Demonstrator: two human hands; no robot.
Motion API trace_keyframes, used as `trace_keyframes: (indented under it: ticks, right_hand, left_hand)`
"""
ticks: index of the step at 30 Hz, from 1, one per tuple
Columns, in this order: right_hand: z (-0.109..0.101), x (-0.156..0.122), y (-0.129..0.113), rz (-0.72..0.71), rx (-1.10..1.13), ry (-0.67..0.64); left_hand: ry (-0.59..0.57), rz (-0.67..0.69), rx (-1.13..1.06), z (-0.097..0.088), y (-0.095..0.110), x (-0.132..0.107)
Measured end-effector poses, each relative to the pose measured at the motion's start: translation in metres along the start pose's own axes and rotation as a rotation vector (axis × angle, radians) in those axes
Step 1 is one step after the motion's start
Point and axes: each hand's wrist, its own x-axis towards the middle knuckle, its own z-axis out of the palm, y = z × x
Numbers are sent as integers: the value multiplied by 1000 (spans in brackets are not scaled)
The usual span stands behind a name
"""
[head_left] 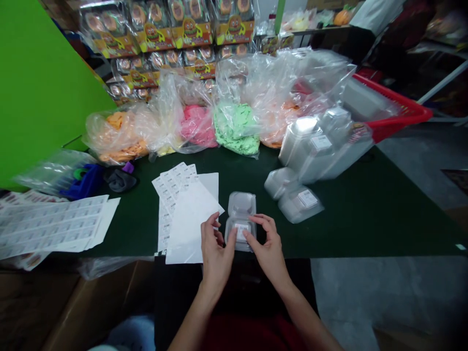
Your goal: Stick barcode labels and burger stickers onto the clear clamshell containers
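Observation:
A clear plastic clamshell box [242,203] lies open near the table's front edge, its two halves one behind the other. On the nearer half is a small white printed label [240,232]. My left hand [216,243] is at the box's left side, its thumb on the label's edge and its bent fingers apart, over the paper. From the right, my right hand [269,242] has its thumb on the label and its forefinger against the box near the hinge. Just left of the box, a white sheet [188,224] lies over several printed label sheets [175,183].
Stacked clear boxes [307,146] and loose labelled ones [302,204] stand to the right, by a red basket [398,117]. Bags of orange, pink and green pieces [237,127] line the back. At left are a blue tape dispenser [82,181] and more label sheets [54,224].

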Motion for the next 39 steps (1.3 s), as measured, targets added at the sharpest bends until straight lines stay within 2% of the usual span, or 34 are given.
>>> trace_keyframes:
  ticks: [3, 6, 9, 14, 17, 23, 27, 31, 33, 35, 39]
  right_hand:
    - [0, -10, -2, 42, -2, 17]
    - [2, -20, -3, 79, -2, -50]
    - [7, -24, -4, 75, -28, -97]
    - [8, -21, -7, 53, -106, -62]
    - [6, -18, -8, 47, -132, -36]
    - [4, -15, -14, 61, -122, -101]
    - [5, -12, -16, 70, -37, -119]
    - [4, -11, -19, 82, 59, -139]
    - [-5, -9, -26, 41, 20, -128]
    - [-24, -2, -35, -68, -101, -82]
    - [-87, 37, -42, -292, -557, 92]
  left_hand:
    - [-77, 8, 25, -11, -12, -1]
    - [-170, 24, 54, -16, -17, -9]
    - [-201, 51, 49, -14, -16, -21]
    - [-238, 171, 68, -9, -10, -33]
    - [-263, 188, 64, -8, -10, -36]
    - [-235, 242, 118, -11, -19, -32]
    - [-189, 262, 255, -13, -28, -19]
    - [-130, 300, 311, -11, -27, -9]
    - [-94, 326, 286, -10, -24, -5]
    - [-91, 348, 263, -10, -22, -2]
    - [-163, 334, 225, -8, -23, 2]
